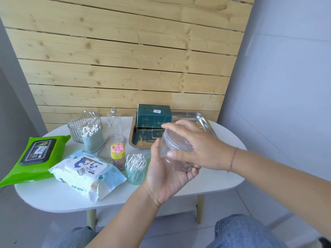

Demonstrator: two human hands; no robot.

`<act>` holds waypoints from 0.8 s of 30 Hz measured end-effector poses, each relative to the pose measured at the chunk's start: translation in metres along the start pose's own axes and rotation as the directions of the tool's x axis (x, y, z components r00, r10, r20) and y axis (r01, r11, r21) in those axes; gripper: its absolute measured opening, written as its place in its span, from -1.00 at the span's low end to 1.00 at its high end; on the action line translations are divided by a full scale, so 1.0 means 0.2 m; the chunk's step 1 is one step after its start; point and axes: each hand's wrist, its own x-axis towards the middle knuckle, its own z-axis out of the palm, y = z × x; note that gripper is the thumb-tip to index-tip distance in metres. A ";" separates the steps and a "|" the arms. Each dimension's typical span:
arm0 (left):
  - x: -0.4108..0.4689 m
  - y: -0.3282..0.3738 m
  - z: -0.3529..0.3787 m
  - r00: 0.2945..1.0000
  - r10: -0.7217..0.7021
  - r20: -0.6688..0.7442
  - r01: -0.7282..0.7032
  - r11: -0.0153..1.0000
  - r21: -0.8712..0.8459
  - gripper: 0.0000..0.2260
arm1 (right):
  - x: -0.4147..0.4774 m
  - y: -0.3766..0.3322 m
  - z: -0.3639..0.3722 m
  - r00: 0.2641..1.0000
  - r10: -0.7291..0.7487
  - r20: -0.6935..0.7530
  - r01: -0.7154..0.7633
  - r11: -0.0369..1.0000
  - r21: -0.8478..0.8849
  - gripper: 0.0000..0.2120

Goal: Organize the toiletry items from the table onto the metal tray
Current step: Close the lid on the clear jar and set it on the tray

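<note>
1. The step in hand looks like handling the clear jar [176, 153], which is held in the air above the front part of the bench [215, 178], just in front of the metal tray [206, 120]. It is not yet on the tray.

2. To do this step well, I think the lid must be seated firmly first, because the jar is tilted and something small lies inside at its bottom; I cannot tell what it is.

3. The tray sits near the back right edge of the bench. The dark green tissue box [154, 115] already occupies its back left part, so the free place is the front and right part. The jar should go down there upright, not touching the box.

4. The path to the tray is short, but the cup of cotton swabs [136, 169] stands just beside the left hand, so lift away from it.

5. The left hand [164, 178] is under the jar, palm turned up, fingers [193, 171] curled around the lower part and the thumb pressed on the side. It carries the weight.

6. The right hand [198, 147] comes from the right side and lies over the lid [176, 140], fingers [172, 125] spread and bent around the lid edge, thumb on the near side, the wrist nearly level.

7. Other items wait on the left half of the bench, among them the baby wipes [86, 174] and the green wipes pack [37, 156].
</note>
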 end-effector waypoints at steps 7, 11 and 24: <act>0.02 -0.03 -0.01 0.984 0.179 -0.011 -0.179 0.983 0.036 -0.38 | 0.06 -0.06 0.18 0.927 0.176 -0.332 -0.106 0.970 0.219 -0.43; 0.04 -0.02 -0.01 0.983 0.149 -0.103 -0.148 0.989 0.014 -0.38 | 0.09 -0.03 0.17 0.933 0.225 -0.280 -0.171 0.964 0.205 -0.44; 0.10 0.00 -0.06 0.935 -0.078 -0.345 0.120 0.988 0.102 -0.65 | 0.66 0.72 -0.09 0.784 0.588 -0.197 -0.559 0.808 0.188 -0.13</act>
